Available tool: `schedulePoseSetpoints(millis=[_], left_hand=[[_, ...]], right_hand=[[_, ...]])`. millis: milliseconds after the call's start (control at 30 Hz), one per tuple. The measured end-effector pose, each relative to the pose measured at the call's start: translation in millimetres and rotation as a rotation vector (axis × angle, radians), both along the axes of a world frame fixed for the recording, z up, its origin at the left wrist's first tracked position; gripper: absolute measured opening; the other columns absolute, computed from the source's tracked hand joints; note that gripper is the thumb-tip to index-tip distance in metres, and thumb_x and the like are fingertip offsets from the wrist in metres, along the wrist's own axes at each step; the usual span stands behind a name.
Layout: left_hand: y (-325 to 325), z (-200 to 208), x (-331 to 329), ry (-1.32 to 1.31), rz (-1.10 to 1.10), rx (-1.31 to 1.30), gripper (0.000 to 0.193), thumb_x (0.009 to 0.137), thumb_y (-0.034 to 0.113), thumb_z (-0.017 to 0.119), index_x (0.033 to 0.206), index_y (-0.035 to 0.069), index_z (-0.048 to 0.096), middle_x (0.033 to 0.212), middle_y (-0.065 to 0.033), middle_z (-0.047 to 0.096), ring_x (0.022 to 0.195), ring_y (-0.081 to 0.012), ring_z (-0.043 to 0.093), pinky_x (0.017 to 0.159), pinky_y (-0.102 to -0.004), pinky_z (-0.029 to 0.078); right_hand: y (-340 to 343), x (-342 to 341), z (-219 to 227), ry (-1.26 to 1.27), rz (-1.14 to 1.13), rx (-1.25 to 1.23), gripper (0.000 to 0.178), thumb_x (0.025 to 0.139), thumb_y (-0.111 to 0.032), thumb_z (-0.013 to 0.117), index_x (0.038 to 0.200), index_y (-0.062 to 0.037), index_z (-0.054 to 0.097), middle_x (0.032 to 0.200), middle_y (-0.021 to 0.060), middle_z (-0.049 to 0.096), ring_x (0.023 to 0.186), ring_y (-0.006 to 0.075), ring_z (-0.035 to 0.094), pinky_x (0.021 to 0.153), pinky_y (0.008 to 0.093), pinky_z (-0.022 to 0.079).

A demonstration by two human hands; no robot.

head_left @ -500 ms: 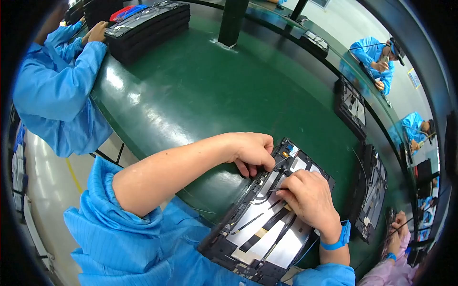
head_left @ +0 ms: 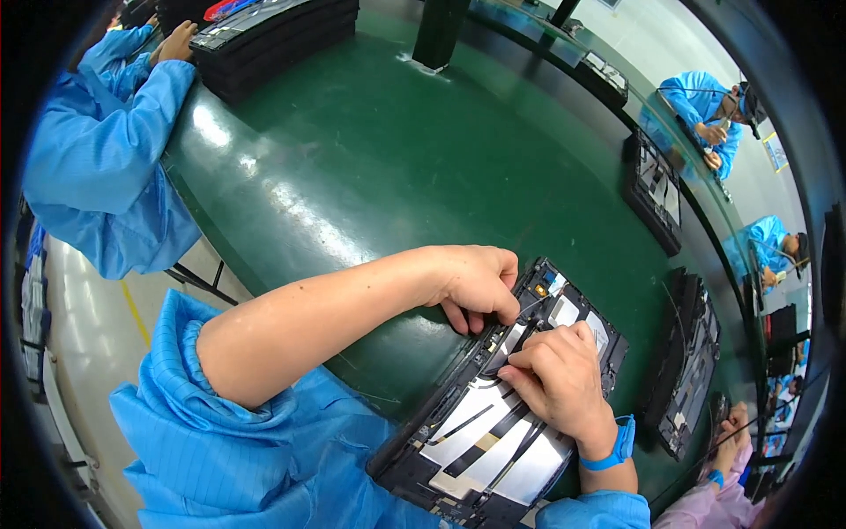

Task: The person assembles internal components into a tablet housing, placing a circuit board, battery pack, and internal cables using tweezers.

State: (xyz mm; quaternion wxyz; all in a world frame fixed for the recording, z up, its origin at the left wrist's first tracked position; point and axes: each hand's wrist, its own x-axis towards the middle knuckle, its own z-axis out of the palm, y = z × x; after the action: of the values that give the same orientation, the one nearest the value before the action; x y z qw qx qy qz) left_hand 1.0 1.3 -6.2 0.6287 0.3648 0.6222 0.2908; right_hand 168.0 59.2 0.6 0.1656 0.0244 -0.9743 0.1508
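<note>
An opened flat device, like a tablet with its inside bare, lies at a slant in front of me. Silver plates, black ribbon strips and small boards show on it. At its far left edge, my left hand has curled fingers, thumb and forefinger pressed together; what they pinch is hidden. My right hand rests over the device's middle with its fingertips closed. Something thin and dark shows at those tips, too small to name. A blue wrist strap circles my right wrist.
Stacks of similar dark devices stand on the green table: one tall stack at the far left, others along the right. A black post rises at the back. A co-worker's blue sleeve reaches the left edge; a pink sleeve is lower right.
My right hand's fingertips have shifted left across the device, nearer its left edge. My left hand keeps its place at that edge. The whole view has shifted slightly.
</note>
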Motion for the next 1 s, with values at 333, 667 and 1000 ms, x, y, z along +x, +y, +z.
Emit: schedulePoseSetpoints(millis=[333, 667, 1000], left_hand=[[1, -7, 1, -0.019, -0.003, -0.001, 0.032, 0.063, 0.012, 0.062, 0.082, 0.004, 0.037, 0.067, -0.0048, 0.05, 0.055, -0.0105, 0.051, 0.047, -0.0228, 0.044], [6, -1, -13, -0.038, -0.029, -0.007, 0.031, 0.065, 0.013, 0.062, 0.082, 0.004, 0.037, 0.066, -0.0037, 0.05, 0.055, -0.0098, 0.051, 0.046, -0.0215, 0.043], [1, -3, -8, -0.037, -0.011, 0.011, 0.03, 0.065, 0.013, 0.061, 0.082, 0.004, 0.037, 0.066, -0.0034, 0.049, 0.054, -0.009, 0.049, 0.046, -0.0208, 0.043]], right_hand=[[5, 1, -7, 0.04, 0.005, -0.04, 0.019, 0.061, -0.019, 0.064, 0.059, -0.0089, 0.049, 0.054, 0.0013, 0.045, 0.049, 0.0165, 0.045, 0.044, 0.0279, 0.032], [5, -16, 11, -0.067, -0.02, -0.008, 0.02, 0.061, -0.02, 0.062, 0.056, -0.0097, 0.046, 0.05, 0.0012, 0.043, 0.045, 0.0161, 0.045, 0.04, 0.0286, 0.033], [7, -33, 36, -0.227, 0.092, 0.223, 0.017, 0.059, -0.02, 0.061, 0.056, -0.0102, 0.047, 0.049, 0.0007, 0.046, 0.046, 0.0168, 0.047, 0.041, 0.0291, 0.034]])
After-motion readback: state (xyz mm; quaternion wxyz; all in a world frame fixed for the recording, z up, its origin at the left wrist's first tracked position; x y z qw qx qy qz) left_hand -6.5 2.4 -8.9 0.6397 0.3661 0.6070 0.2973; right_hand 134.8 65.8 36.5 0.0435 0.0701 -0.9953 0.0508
